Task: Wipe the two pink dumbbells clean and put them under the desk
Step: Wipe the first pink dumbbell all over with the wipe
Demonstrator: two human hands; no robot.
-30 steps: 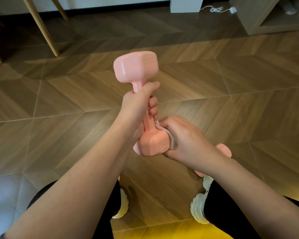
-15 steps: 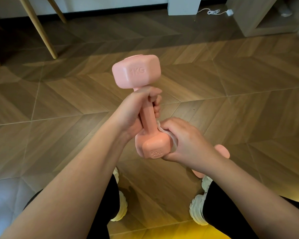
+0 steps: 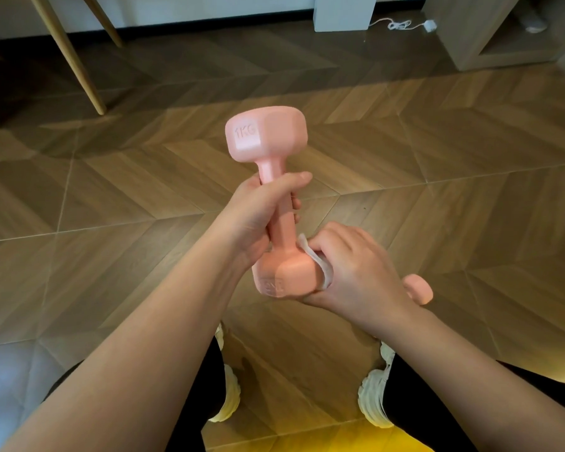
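Wiping step: first dumbbell [image 3: 283,223] is held upright, handle wrapped by left hand [image 3: 258,216], lower head rubbed with wipe [image 3: 317,262] pinched in right hand [image 3: 349,265]. Upper head probably gets wiped next; second dumbbell [image 3: 418,288] is parked on floor [image 3: 111,197].

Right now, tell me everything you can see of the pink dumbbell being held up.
The matte pink dumbbell, plastic-looking, has two blocky faceted heads and a round bar. It is held nearly upright; the upper head reads 1KG. The left hand grips the bar; the right hand presses a white cloth against the lower head.
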